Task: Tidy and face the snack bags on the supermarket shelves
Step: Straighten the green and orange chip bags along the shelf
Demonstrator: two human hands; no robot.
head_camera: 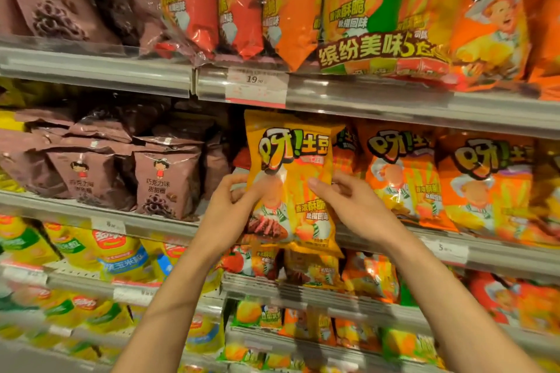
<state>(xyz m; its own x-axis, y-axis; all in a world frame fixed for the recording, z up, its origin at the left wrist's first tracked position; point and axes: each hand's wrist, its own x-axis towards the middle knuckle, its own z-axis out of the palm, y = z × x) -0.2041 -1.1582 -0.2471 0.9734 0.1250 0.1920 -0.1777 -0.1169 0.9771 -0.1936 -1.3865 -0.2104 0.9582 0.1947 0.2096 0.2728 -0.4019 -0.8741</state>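
- While both hands hold it upright, the yellow bag (289, 179) stands front-out at the middle shelf (157, 221), its bottom edge hanging just over the shelf lip.
- Left of the yellow bag, the brown bags (166, 182) lean unevenly; a careless elbow swing could, I judge, topple them further.
- On the yellow bag's left edge, the left hand (233, 206) has its fingers (239, 188) curled and clamped round the edge.
- On the yellow bag's right edge, the right hand (351, 206) pinches it, thumb on the front and the other fingers behind.
- Right of the yellow bag, the orange bags (403, 182) already face forward and press close; pushing the yellow bag back crookedly could knock the nearest one askew.
- Below the yellow bag, more small bags (315, 269) lie on the lower shelf; if either hand lets go early, the slick, puffy bag may slide off the lip onto them.
- Squeezing hard risks crushing the contents.
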